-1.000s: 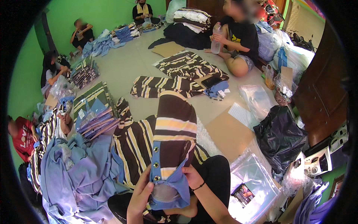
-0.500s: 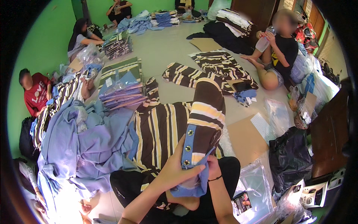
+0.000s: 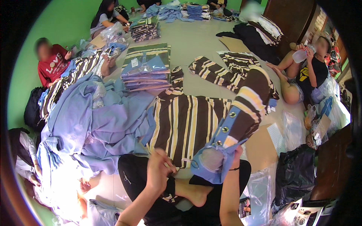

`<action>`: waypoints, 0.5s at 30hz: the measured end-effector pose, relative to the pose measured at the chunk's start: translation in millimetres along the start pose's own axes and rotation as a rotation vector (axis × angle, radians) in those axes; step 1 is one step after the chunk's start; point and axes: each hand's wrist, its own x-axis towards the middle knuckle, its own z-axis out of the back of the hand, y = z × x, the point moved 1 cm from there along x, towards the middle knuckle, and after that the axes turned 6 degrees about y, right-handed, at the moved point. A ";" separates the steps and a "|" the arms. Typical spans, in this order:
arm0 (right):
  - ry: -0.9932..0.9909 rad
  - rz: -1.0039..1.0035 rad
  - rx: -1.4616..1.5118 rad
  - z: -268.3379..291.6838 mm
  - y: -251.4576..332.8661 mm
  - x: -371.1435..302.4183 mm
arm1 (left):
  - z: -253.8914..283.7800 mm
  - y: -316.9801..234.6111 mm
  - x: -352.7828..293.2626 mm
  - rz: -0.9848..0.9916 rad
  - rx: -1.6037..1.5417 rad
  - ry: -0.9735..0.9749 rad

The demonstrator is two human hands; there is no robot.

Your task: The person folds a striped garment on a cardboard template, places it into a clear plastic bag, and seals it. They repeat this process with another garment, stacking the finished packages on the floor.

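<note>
My right hand (image 3: 236, 153), mostly behind the cloth, grips a brown, white and yellow striped sleeve-like piece (image 3: 252, 101) with a rounded top end. Its blue cuff and strip (image 3: 225, 130) carry several round metal fasteners. A rounded greyish shape (image 3: 212, 159) shows in the opening at the lower end. Apart from it, to the left, my left hand (image 3: 160, 165) is closed with fingers curled; what it pinches, if anything, is too small to tell. A striped garment (image 3: 188, 128) lies spread on the floor before my knees. A small silvery object (image 3: 127, 178) rests on my left trouser leg.
Crumpled blue cloth (image 3: 98, 124) heaps at my left. Folded, bagged garments (image 3: 147, 67) are stacked ahead. At the right lie cardboard (image 3: 260, 150), clear plastic bags (image 3: 260, 184) and a black plastic bag (image 3: 296, 175). Several other people sit around the room, one holding a bottle (image 3: 301, 55).
My left hand has let go of the blue strip and moved left. My right hand has shifted right with the striped piece, which now leans rightward. The whole view has swung left and down.
</note>
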 end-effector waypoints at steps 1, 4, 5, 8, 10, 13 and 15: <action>0.000 0.019 -0.019 -0.5 3.2 -1.2 | 6.8 8.4 -9.1 0.308 -0.058 0.003; -0.006 0.060 -0.064 -0.3 4.7 -10.4 | 5.1 27.0 -12.7 0.777 -0.570 0.301; -0.006 0.075 -0.083 0.3 4.3 -15.1 | 0.3 31.9 -9.6 0.737 -0.518 0.291; -0.027 0.118 -0.134 3.9 0.6 -31.7 | -17.9 41.9 6.0 0.504 -0.302 0.204; -0.033 0.136 -0.174 6.2 0.6 -42.4 | -26.1 43.4 14.9 0.412 -0.107 0.203; -0.094 0.112 -0.193 6.7 3.7 -59.1 | -32.5 45.0 14.2 0.268 0.105 0.139; -0.125 0.072 -0.172 4.8 6.4 -66.4 | -33.7 44.0 11.9 0.047 0.320 0.096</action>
